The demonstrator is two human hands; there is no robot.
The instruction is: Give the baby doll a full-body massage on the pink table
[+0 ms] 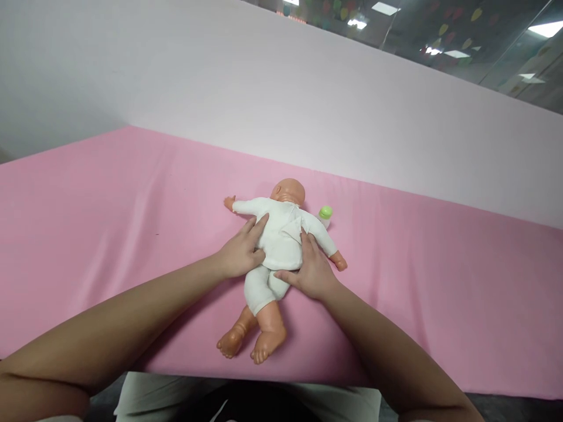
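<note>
A baby doll [279,237] in white cloth lies on the pink-covered table, its bald head away from me and its bare feet toward me. Its face is hidden from view. My left hand [241,252] rests against the left side of the doll's torso, fingers stretched out and thumb apart. On the other side, my right hand [314,269] lies along the torso and hip, fingers extended and thumb reaching across the lower back or waist. Just beyond the doll's right-hand arm is a small bottle with a green cap [325,213], partly hidden by the sleeve.
The pink cover [461,293] spreads to both sides, with creases. A white wall [308,99] rises behind the table's far edge, with glass panels [422,47] above it. The table's near edge runs right in front of my body.
</note>
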